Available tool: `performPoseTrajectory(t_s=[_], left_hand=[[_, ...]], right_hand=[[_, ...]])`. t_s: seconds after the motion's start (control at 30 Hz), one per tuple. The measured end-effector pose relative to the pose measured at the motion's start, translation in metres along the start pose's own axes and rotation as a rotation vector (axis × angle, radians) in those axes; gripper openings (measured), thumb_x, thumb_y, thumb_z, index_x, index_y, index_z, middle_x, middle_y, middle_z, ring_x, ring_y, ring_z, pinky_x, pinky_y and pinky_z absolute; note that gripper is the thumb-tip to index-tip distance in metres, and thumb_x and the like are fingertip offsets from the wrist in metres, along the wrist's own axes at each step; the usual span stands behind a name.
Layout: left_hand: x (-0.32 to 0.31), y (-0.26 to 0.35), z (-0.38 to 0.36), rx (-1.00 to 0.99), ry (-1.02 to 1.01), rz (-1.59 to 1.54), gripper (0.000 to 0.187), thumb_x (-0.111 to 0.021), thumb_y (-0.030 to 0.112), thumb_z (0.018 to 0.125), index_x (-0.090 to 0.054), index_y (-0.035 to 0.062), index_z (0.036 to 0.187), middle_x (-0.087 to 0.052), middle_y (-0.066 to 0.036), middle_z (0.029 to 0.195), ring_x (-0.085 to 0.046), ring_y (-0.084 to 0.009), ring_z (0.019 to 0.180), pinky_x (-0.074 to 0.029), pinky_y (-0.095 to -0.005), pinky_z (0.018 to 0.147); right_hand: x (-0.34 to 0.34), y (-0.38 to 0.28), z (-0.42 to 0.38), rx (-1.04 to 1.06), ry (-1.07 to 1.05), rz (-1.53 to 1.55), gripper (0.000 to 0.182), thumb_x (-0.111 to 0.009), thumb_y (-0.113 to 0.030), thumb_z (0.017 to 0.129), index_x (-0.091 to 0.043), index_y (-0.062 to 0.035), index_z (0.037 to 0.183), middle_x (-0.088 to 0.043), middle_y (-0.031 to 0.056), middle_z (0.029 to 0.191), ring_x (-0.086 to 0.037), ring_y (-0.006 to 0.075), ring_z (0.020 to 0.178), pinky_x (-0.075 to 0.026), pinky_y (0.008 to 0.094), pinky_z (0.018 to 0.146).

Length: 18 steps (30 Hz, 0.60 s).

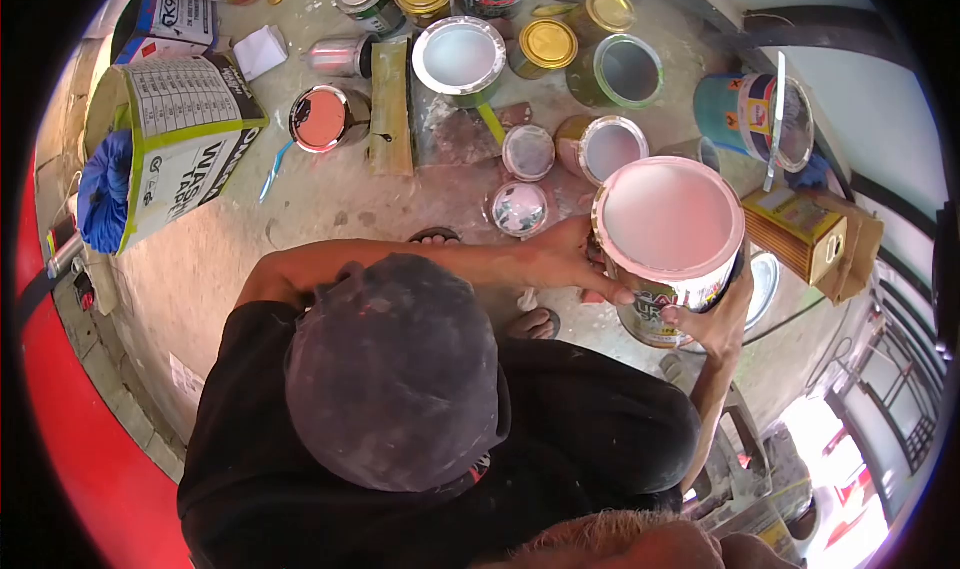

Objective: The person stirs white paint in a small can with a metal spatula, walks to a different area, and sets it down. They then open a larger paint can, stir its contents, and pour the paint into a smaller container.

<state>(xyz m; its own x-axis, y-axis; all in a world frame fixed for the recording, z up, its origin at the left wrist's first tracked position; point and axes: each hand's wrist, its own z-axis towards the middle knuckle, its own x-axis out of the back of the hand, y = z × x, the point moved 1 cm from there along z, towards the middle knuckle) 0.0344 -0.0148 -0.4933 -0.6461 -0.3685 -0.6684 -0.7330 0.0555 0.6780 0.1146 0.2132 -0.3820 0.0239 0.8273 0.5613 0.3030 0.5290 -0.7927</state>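
Note:
Neither my left hand nor my right hand is in view. Just ahead and below, a person in a dusty dark cap (395, 374) and black shirt (275, 459) stretches both arms to the right. That person's two hands hold a large can (668, 304) with a pink-coated rim and pale pink inside, one hand at its left side and one at its lower right. Beside it are a small can with a pale top (528, 153), another with a spattered top (520, 209), and an open can with grey contents (612, 151).
Left stands a white and green box (190, 154) with blue cloth (106, 194). Several cans are at the top, including a white-rimmed one (459, 57); a salmon-topped can (320, 119) is left of them. A teal bucket (728, 114) and cardboard box (800, 231) are right.

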Motion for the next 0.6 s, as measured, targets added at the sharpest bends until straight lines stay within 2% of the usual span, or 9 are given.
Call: performPoseTrajectory(t_s=[0.17, 0.3, 0.4, 0.5, 0.6], left_hand=[[-0.001, 0.001, 0.003, 0.018, 0.023, -0.095, 0.069, -0.092, 0.007, 0.081, -0.056, -0.0045, 0.139, -0.072, -0.014, 0.122, -0.071, -0.0187, 0.108, -0.063, -0.0327, 0.084], [-0.002, 0.007, 0.003, -0.07, 0.032, -0.032, 0.069, -0.091, 0.006, 0.082, -0.054, -0.0066, 0.139, -0.072, -0.015, 0.12, -0.072, -0.018, 0.101, -0.063, -0.032, 0.078], [0.0, 0.012, 0.002, 0.003, 0.001, -0.04, 0.07, -0.092, 0.008, 0.083, -0.053, -0.0076, 0.138, -0.073, -0.015, 0.118, -0.072, -0.017, 0.093, -0.062, -0.0315, 0.075], [-0.001, 0.013, 0.0, -0.039, 0.048, 0.0, 0.067, -0.092, 0.009, 0.082, -0.056, -0.0081, 0.135, -0.073, -0.015, 0.116, -0.072, -0.016, 0.088, -0.062, -0.0303, 0.073], [0.0, 0.011, -0.001, -0.016, 0.055, -0.021, 0.074, -0.096, 0.015, 0.078, -0.056, -0.007, 0.136, -0.074, -0.013, 0.118, -0.073, -0.0186, 0.089, -0.062, -0.0343, 0.076]], right_hand=[[0.001, 0.0, 0.008, -0.008, 0.014, 0.021, 0.126, -0.098, -0.049, 0.053, -0.043, 0.0111, 0.149, -0.067, 0.0219, 0.13, -0.069, 0.0321, 0.118, -0.053, 0.0418, 0.103], [0.004, -0.001, 0.007, -0.029, -0.018, 0.051, 0.134, -0.101, -0.058, 0.056, -0.039, 0.0096, 0.153, -0.06, 0.0194, 0.139, -0.062, 0.0295, 0.127, -0.049, 0.0411, 0.108], [0.003, 0.001, 0.003, -0.062, -0.007, 0.074, 0.136, -0.101, -0.058, 0.055, -0.037, 0.0096, 0.153, -0.059, 0.0199, 0.139, -0.061, 0.0303, 0.127, -0.049, 0.0419, 0.108], [0.003, 0.007, -0.001, -0.082, 0.003, 0.064, 0.137, -0.101, -0.059, 0.054, -0.037, 0.0098, 0.153, -0.059, 0.0204, 0.139, -0.061, 0.0305, 0.127, -0.049, 0.0424, 0.109], [0.001, 0.011, -0.006, -0.075, 0.024, 0.067, 0.136, -0.101, -0.06, 0.054, -0.038, 0.0099, 0.152, -0.059, 0.0204, 0.138, -0.061, 0.0308, 0.126, -0.048, 0.0429, 0.108]])
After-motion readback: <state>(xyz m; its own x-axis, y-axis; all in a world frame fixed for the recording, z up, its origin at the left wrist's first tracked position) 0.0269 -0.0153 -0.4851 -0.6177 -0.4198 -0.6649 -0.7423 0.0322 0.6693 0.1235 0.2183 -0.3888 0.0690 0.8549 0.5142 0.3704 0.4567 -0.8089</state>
